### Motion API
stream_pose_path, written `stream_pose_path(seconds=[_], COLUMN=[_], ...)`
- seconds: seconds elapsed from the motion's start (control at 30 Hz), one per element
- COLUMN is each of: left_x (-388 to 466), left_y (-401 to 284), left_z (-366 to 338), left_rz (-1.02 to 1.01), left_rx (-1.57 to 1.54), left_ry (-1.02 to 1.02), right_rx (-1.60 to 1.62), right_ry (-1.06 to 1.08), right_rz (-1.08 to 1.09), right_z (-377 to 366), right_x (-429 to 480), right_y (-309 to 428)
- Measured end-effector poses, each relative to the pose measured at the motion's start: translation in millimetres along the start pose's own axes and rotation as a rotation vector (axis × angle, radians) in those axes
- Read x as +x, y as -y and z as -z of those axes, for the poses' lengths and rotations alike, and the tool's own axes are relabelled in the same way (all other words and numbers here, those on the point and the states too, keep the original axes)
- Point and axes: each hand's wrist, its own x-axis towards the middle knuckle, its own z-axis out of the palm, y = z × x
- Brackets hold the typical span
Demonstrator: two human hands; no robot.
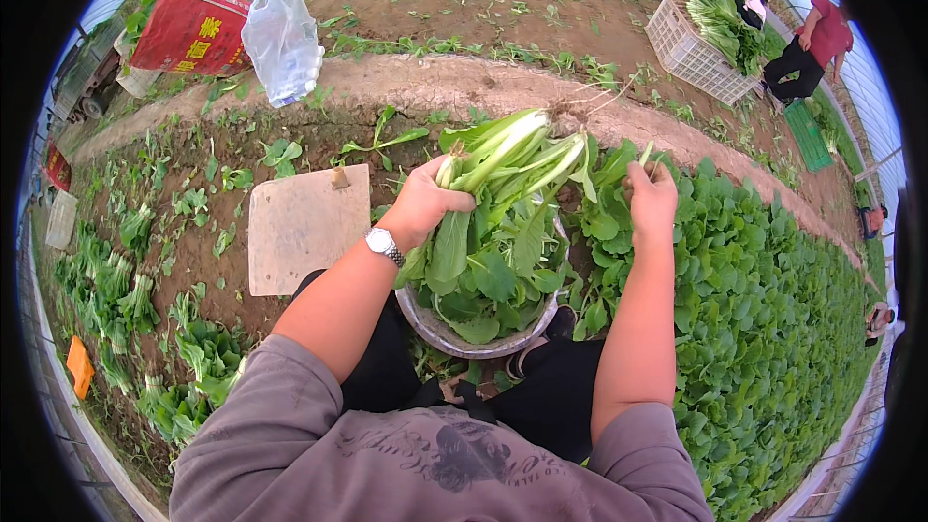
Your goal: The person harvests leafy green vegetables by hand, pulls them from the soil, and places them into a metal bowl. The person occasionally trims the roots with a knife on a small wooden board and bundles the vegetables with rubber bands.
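A bunch of leafy greens (500,159) with pale stems and thin roots is gripped in my left hand (431,196), its roots pointing away from me. Below it, between my knees, sits a round basin (449,344) heaped with loose green leaves (482,297). My right hand (652,196) pinches a leafy stem (646,153) to the right of the bunch, beside the bed of growing greens (754,304). Whether that stem is loose or still rooted is hard to tell. A wristwatch (380,241) is on my left wrist.
A flat board (308,232) lies left of the basin. Tied bunches of greens (116,290) rest on soil farther left. Ahead are a red sack (192,29), a clear plastic bag (281,40) and a dirt ridge (435,76). A filled white crate (689,51) and a person (815,43) are at far right.
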Motion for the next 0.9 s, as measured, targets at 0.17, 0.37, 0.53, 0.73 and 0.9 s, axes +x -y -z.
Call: stream_pose_path(seconds=[0.17, 0.37, 0.53, 0.73, 0.9], left_x=[2, 2, 4, 2, 0], left_y=[4, 3, 3, -2, -2], left_z=[2, 2, 7, 2, 3], left_rz=[0.024, 0.122, 0.16, 0.188, 0.234], left_rx=[-0.04, 0.072, 0.066, 0.151, 0.101], left_ry=[0.001, 0.131, 0.163, 0.202, 0.222], right_rx=[0.223, -0.095, 0.34, -0.036, 0.362], right_ry=[0.154, 0.176, 0.051, 0.494, 0.299], right_rz=[-0.015, 0.256, 0.179, -0.026, -0.08], right_z=[-13, -25, -8, -9, -16], right_x=[-31, -54, -35, -36, -43], right_y=[32, 30, 41, 25, 33])
